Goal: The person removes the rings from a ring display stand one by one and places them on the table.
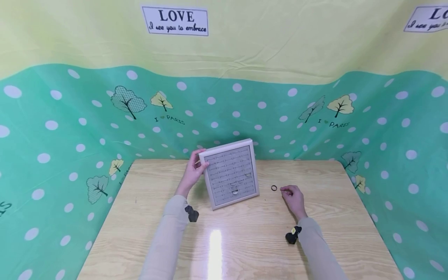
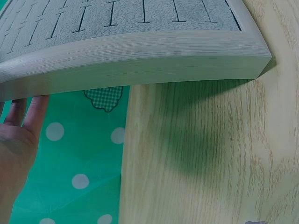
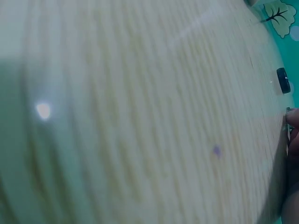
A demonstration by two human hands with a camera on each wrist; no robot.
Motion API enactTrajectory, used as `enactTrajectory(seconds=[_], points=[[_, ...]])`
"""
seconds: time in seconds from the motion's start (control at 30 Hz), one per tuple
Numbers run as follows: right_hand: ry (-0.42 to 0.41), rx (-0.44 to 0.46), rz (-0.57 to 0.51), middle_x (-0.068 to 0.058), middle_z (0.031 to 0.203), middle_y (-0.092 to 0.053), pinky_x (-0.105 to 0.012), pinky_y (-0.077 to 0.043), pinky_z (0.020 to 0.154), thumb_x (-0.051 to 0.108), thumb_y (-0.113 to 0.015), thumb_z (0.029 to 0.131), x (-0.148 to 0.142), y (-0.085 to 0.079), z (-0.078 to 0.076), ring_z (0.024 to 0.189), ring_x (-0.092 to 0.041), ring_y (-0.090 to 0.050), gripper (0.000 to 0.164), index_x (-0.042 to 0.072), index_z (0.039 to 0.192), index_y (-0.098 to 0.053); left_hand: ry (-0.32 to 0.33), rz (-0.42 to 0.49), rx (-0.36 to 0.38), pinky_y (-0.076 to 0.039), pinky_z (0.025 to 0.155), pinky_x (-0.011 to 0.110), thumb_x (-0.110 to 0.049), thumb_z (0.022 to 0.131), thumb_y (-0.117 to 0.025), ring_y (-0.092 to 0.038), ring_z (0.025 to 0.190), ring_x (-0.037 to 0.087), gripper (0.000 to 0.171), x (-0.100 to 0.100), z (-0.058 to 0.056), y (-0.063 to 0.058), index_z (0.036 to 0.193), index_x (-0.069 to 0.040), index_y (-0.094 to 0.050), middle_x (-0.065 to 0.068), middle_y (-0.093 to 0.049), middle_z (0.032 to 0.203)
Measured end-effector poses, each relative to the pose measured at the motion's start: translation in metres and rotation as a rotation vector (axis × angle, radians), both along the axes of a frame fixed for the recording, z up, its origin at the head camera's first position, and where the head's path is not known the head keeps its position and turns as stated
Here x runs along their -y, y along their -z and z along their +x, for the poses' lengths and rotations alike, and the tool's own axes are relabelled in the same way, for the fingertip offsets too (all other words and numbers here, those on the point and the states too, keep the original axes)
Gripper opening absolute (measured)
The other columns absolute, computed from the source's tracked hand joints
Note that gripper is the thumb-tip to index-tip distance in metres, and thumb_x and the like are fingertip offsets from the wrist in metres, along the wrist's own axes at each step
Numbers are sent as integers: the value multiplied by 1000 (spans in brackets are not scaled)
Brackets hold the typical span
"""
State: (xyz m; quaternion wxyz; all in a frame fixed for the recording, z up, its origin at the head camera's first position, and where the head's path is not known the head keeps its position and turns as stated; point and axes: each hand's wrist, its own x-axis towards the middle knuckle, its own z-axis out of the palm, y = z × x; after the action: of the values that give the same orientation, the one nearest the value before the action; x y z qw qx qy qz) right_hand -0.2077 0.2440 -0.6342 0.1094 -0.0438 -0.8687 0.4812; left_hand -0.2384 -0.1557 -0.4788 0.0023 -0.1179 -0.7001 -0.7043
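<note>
My left hand (image 1: 194, 171) grips the upper left corner of a ring display tray (image 1: 255, 171), thumb on the front frame. The tray stands tilted up on the table, its grey slotted padding (image 1: 224, 167) facing me. Several shiny rings (image 1: 235, 191) sit in its lower slots. In the left wrist view, the fingers (image 2: 35, 114) reach behind the tray's pale frame (image 2: 140, 70). To the tray's right, my right hand (image 1: 294, 200) pinches what looks like a small silver ring (image 3: 288, 110), mostly hidden by the fingertips. A black ring (image 1: 274, 188) lies on the table just left of those fingertips.
The pale wooden table (image 1: 332, 233) reaches back to a green dotted cloth (image 1: 266, 128) that hangs behind it and along both sides. The tray's top leans close to the back cloth. A bright light reflection (image 1: 215, 252) lies on the table front.
</note>
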Motion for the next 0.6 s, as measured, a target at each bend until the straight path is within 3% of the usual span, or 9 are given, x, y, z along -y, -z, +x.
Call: enactTrajectory(seconds=[0.37, 0.6], points=[[32, 5, 18, -12, 94, -57, -18, -39, 62, -3, -67, 86, 2, 1, -2, 75, -15, -49, 10, -3, 96, -70, 16, 7, -3, -55, 81, 48, 5, 94, -55, -55, 106, 45, 55, 0, 1, 1, 143, 0, -30, 30, -46, 127], [57, -9, 20, -11, 91, -55, -18, -38, 60, -1, -68, 86, 3, 1, -2, 72, -12, -47, 10, -3, 95, -70, 10, 2, 3, -56, 78, 42, 5, 94, -56, -57, 103, 40, 55, 1, 1, 1, 143, 0, -31, 29, -47, 126]])
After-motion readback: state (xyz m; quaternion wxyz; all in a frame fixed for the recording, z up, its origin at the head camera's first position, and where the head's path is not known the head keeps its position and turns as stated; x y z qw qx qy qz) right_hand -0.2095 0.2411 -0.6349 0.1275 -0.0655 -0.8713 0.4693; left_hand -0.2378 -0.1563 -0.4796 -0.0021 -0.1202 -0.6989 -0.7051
